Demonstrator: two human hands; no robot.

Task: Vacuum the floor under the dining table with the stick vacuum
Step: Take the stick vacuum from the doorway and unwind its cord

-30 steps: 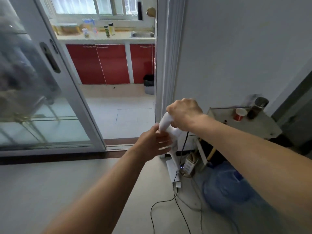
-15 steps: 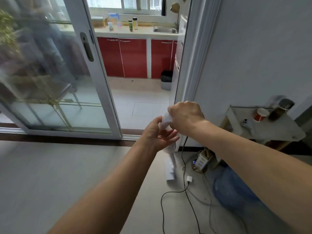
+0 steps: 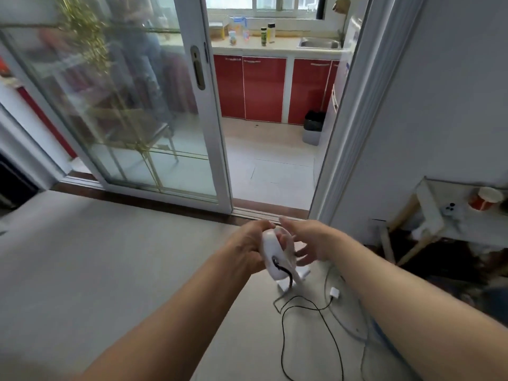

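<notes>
Both bare forearms reach out low over the smooth pale grey floor, and the left hand has the stick vacuum by its top end, fingers curled tight round the glossy white rounded plastic body. The right hand sits just beside it on the far side, palm turned in and spread loose, holding nothing; whether it touches the plastic, I cannot tell. A thin black cable plugs into the body's face and trails down in loose loops across the floor, near a small square white adapter. The vacuum's flat white foot shows just below the hands, close to the dark wooden door sill. Ahead, a white-framed sliding glass door stands open on glossy red cabinets; at right, a small white table.
</notes>
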